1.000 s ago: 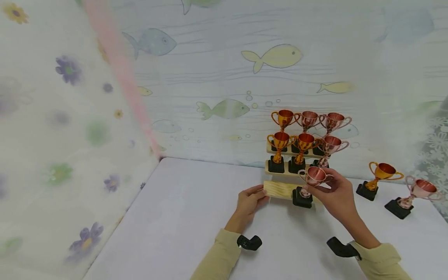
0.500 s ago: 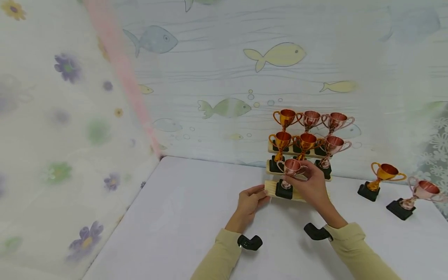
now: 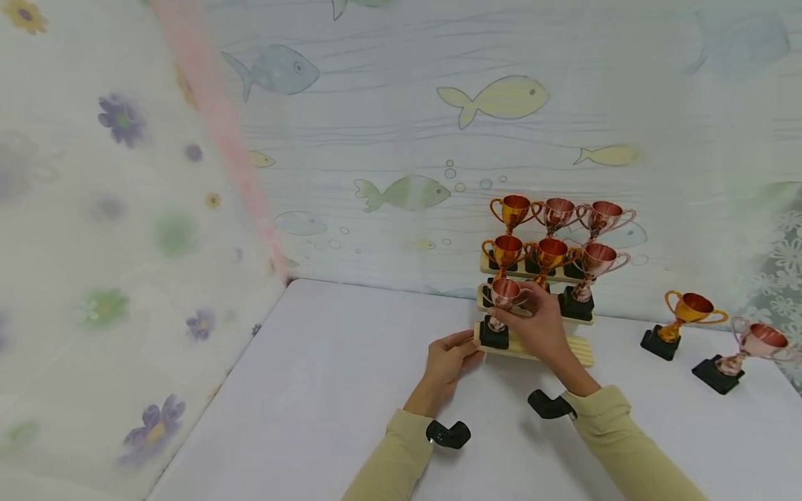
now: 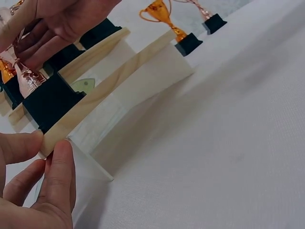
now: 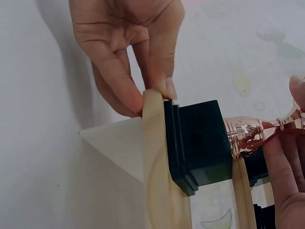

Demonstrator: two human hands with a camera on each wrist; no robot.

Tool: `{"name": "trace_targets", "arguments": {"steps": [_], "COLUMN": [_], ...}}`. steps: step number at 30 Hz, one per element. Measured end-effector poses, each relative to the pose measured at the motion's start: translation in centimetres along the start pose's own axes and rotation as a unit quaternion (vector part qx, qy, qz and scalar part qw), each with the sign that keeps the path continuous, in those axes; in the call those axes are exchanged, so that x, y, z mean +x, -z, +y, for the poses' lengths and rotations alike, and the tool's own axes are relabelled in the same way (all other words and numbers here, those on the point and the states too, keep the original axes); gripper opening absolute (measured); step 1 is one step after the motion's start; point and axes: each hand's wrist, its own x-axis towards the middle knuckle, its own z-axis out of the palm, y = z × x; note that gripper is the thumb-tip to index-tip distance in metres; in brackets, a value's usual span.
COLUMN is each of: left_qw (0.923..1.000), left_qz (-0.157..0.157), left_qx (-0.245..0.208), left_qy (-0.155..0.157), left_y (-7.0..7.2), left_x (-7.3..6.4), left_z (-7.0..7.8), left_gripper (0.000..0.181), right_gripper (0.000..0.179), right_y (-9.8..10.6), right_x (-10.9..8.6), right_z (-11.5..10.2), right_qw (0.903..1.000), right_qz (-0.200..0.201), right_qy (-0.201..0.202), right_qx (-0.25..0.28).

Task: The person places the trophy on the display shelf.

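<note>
My right hand (image 3: pixel 544 321) holds a small rose-gold trophy cup (image 3: pixel 505 293) by its stem. Its black base (image 5: pixel 202 143) appears to rest at the left end of the lowest wooden step of a tiered display stand (image 3: pixel 580 350). My left hand (image 3: pixel 448 363) pinches that end of the step between thumb and fingers, close beside the base. In the left wrist view, clear panels hold up the step's wooden board (image 4: pixel 125 71). Gold and rose-gold trophies stand upright on the two higher steps; the held cup and my right hand partly hide the middle step.
On the white table (image 3: pixel 351 390) at the right stand a gold trophy (image 3: pixel 689 307) and a rose-gold trophy (image 3: pixel 761 339), apart from the stand. A wall sheet with fish drawings (image 3: pixel 507 97) hangs behind, and a flowered sheet (image 3: pixel 150 236) is at the left.
My right hand has carried the rose-gold trophy leftward along the lowest step, from in front of its middle to its left end. The left hand has kept its grip on the step.
</note>
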Motion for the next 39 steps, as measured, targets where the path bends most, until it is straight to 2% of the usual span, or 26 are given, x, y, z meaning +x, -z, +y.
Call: {"name": "trace_targets", "arguments": {"steps": [6,13,18,24,28,31,33,36,39], "left_qw": [1.0,1.0,0.9999,0.9999,0.9999,1.0,0.9999,0.9999,0.9999], "left_qz": [-0.001,0.004,0.009,0.011,0.008,0.005,0.007,0.009,0.008], "left_qx": [0.003,0.008,0.005,0.003,0.001,-0.002,-0.005,-0.009,-0.01], "left_qy": [-0.003,0.003,0.004,0.008,0.007,0.006,0.007,0.01,0.009], "left_y": [-0.1,-0.1,0.1,0.5,0.6,0.5,0.3,0.1,0.0], "left_x": [0.1,-0.2,0.1,0.5,0.5,0.5,0.4,0.4,0.4], "left_z": [-0.2,-0.1,-0.3,-0.2,-0.1,0.0,0.1,0.1,0.0], "left_gripper": [0.034,0.035,0.036,0.036,0.036,0.036,0.036,0.035,0.034], "right_gripper": [0.046,0.064,0.069,0.075,0.075,0.068,0.063,0.064,0.071], "right_y": [0.1,1.3,3.6,7.5,10.9,14.0,16.1,19.0,21.4], "right_x": [-0.4,-2.1,-4.0,-6.3,-7.3,-7.8,-7.9,-8.0,-8.1], "right_z": [0.3,0.8,1.0,1.4,1.8,2.3,2.7,2.9,2.7], "right_qw": [0.9992,0.9973,0.9973,0.9925,0.9785,0.9609,0.9487,0.9352,0.922], "right_qz": [0.007,-0.006,0.007,0.063,0.131,0.193,0.231,0.278,0.311], "right_qy": [0.006,0.034,0.067,0.102,0.143,0.17,0.173,0.132,0.021], "right_qx": [0.04,0.065,0.03,-0.026,-0.069,-0.102,-0.129,-0.175,-0.229]}}
